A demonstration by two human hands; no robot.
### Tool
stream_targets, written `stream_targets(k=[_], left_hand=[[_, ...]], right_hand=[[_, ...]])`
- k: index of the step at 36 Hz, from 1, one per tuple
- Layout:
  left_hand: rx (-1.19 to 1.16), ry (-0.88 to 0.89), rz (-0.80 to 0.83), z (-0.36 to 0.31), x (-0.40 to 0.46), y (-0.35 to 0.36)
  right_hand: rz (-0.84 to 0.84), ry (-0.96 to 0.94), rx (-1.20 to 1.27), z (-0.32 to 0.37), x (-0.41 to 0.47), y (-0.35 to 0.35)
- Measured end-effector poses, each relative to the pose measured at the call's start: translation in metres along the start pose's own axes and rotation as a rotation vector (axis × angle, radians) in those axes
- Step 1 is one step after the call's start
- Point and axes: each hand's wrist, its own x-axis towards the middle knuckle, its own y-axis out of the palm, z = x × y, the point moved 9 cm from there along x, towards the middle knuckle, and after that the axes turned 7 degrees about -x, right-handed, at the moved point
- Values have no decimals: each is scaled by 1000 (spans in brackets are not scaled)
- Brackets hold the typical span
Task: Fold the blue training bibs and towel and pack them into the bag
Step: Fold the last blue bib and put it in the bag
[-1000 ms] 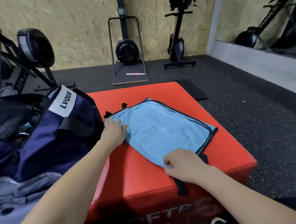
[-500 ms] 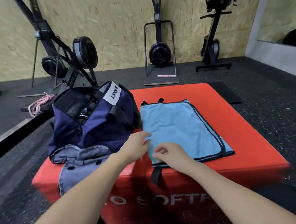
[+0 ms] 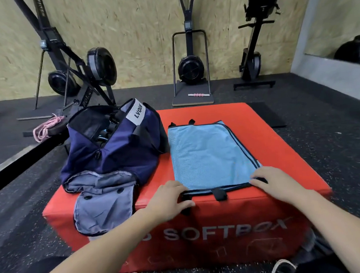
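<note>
Left hand (image 3: 170, 200), lower centre: fingers curled over the near left corner of the bib (image 3: 209, 155), thumb underneath at the box's front edge, so the corner looks pinched. Right hand (image 3: 277, 185), lower right: fingers lie fairly straight and slightly spread on the near right corner; whether the thumb grips the hem cannot be told.

The bib lies flat, centre frame, on the box (image 3: 281, 151), its layers stacked with dark trim showing along the right edge and black tabs at the near and far edges. Judged: folded at least once, with a further fold from the near edge likely in hand.

The bag (image 3: 117, 153), centre left, rests on the box just beside the bib, its top open; dark contents show, not identifiable. A grey flap (image 3: 103, 202) hangs over the front edge.

Remaining, by judgement: finish the fold and pack. No towel or further bib can be singled out.
</note>
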Motion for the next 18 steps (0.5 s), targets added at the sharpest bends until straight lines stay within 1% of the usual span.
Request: stream_targets(k=[3,5,9,11,13,16,18], left_hand=[[2,-3,-4,3,-5,1],[37,35,-19,0,-8,0],[53,77,-62,-4,-13,-6],[9,75,-63,-3,-14,-6],[-83,50,-62,-4,-17,-7],[-269,-65,-93,-4,-23,-13],[-325,-126,-165,-3,-26,-22]], right_hand=[[26,-10,11,3,-13,0],[44,-5,-6,1,-19,1],[67,-72,-58,4,-24,7],[47,-110,-71,8,-26,7],[49,-119,-47,12,-29,7],[40,-44,73,10,-35,2],[9,6,160,7,-37,-6]])
